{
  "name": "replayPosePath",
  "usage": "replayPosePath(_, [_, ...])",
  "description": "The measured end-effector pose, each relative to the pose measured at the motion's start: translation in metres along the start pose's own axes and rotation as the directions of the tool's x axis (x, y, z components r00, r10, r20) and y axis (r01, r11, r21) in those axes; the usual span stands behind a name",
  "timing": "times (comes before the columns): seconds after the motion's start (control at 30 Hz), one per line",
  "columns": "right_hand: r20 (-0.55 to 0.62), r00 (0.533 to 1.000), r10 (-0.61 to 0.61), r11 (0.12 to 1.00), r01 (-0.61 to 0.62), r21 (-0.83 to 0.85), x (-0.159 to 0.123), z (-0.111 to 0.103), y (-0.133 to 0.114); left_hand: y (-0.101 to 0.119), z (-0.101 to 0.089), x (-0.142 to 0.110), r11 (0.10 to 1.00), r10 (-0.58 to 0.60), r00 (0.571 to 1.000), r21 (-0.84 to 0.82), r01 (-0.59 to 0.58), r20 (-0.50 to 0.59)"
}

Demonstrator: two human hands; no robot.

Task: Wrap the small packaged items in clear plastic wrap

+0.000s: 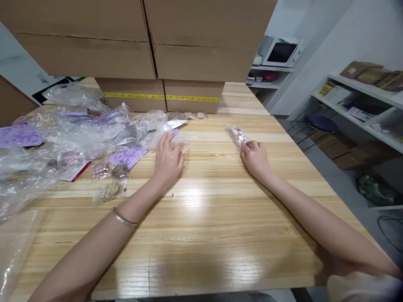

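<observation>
My right hand [255,159] is closed around the near end of a slim clear-wrapped packet [236,135] with red and white contents, lying on the wooden table [201,235]. What exactly is inside the packet I cannot tell. My left hand [168,161], with a bracelet on its wrist, has its fingers apart. Its fingertips are at the edge of a crumpled clear plastic bag [157,136], and whether they touch it is hard to make out. Beside that hand lie a purple patterned card [129,157] and small wrapped round pieces [111,191].
A heap of clear plastic wrappers [78,134] covers the table's left side, with a red-edged white card [75,171] in it. Large cardboard boxes [195,58] stand stacked at the back. A microwave [281,52] and shelves [355,111] are beyond the table's right edge.
</observation>
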State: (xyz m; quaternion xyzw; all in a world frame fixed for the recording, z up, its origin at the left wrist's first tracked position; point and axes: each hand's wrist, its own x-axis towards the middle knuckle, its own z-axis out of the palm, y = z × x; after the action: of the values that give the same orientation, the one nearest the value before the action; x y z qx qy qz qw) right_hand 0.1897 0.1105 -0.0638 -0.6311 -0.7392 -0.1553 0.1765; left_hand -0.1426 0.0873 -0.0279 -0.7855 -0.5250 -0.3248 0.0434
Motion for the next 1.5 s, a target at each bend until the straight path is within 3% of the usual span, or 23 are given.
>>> replayPosePath(0.07, [0.061, 0.987, 0.146, 0.987, -0.149, 0.051, 0.037, 0.020, 0.005, -0.004, 0.003, 0.001, 0.997, -0.040, 0.998, 0.074, 0.036, 0.057])
replayPosePath(0.23, [0.068, 0.961, 0.267, 0.958, -0.272, 0.089, 0.128, 0.068, -0.004, -0.005, 0.012, 0.002, 0.972, -0.149, 0.971, 0.211, 0.109, 0.187])
replayPosePath(0.37, [0.137, 0.971, 0.196, 0.963, -0.217, 0.160, 0.173, 0.094, -0.011, -0.004, 0.016, 0.000, 0.965, -0.136, 0.965, 0.249, 0.078, 0.225])
replayPosePath(0.47, [0.167, 0.979, 0.114, 0.967, -0.148, 0.208, 0.185, 0.101, -0.010, -0.006, 0.018, -0.001, 0.970, -0.118, 0.969, 0.234, 0.065, 0.218])
replayPosePath(0.6, [0.217, 0.973, 0.083, 0.968, -0.130, 0.214, 0.171, 0.092, -0.016, -0.006, 0.017, -0.001, 0.981, -0.066, 0.986, 0.188, 0.037, 0.151])
replayPosePath(0.7, [0.284, 0.959, -0.022, 0.952, -0.067, 0.298, 0.140, 0.076, -0.029, 0.006, 0.016, -0.003, 0.989, 0.000, 0.995, 0.148, -0.015, 0.101])
replayPosePath(0.77, [0.269, 0.955, -0.124, 0.899, -0.007, 0.438, 0.110, 0.060, -0.039, 0.019, 0.016, -0.007, 0.994, 0.052, 0.994, 0.095, -0.061, 0.098])
replayPosePath(0.83, [0.228, 0.956, -0.187, 0.783, 0.005, 0.621, 0.077, 0.042, -0.048, 0.033, 0.017, -0.013, 0.992, 0.126, 0.987, 0.003, -0.127, 0.103])
replayPosePath(0.93, [0.223, 0.953, -0.204, 0.528, -0.085, 0.845, 0.031, 0.015, -0.060, 0.051, 0.020, -0.025, 0.944, 0.303, 0.948, -0.167, -0.285, 0.099])
replayPosePath(1.03, [0.307, 0.930, -0.202, 0.247, -0.255, 0.935, 0.000, -0.007, -0.065, 0.062, 0.022, -0.035, 0.847, 0.499, 0.856, -0.282, -0.451, 0.131])
replayPosePath(1.1, [0.395, 0.897, -0.198, 0.161, -0.367, 0.916, -0.007, -0.017, -0.068, 0.067, 0.022, -0.038, 0.787, 0.599, 0.782, -0.312, -0.533, 0.175])
replayPosePath(1.17, [0.465, 0.871, -0.156, 0.278, -0.413, 0.867, -0.005, -0.023, -0.072, 0.070, 0.019, -0.039, 0.767, 0.633, 0.750, -0.287, -0.574, 0.192])
replayPosePath(1.2, [0.479, 0.869, -0.123, 0.377, -0.405, 0.833, -0.002, -0.025, -0.075, 0.069, 0.017, -0.038, 0.783, 0.616, 0.766, -0.247, -0.571, 0.183])
replayPosePath(1.27, [0.467, 0.879, -0.097, 0.583, -0.330, 0.742, 0.006, -0.026, -0.084, 0.063, 0.012, -0.033, 0.866, 0.498, 0.855, -0.132, -0.482, 0.143])
replayPosePath(1.33, [0.449, 0.884, -0.130, 0.723, -0.225, 0.653, 0.014, -0.026, -0.091, 0.048, 0.007, -0.026, 0.949, 0.316, 0.941, -0.025, -0.316, 0.123])
replayPosePath(1.4, [0.416, 0.900, -0.129, 0.774, -0.170, 0.609, 0.020, -0.025, -0.094, 0.027, 0.003, -0.016, 0.987, 0.143, 0.972, 0.049, -0.155, 0.184])
replayPosePath(1.5, [0.303, 0.953, -0.026, 0.755, -0.180, 0.631, 0.022, -0.028, -0.084, -0.008, -0.001, 0.000, 0.988, -0.032, 0.938, 0.154, -0.023, 0.345])
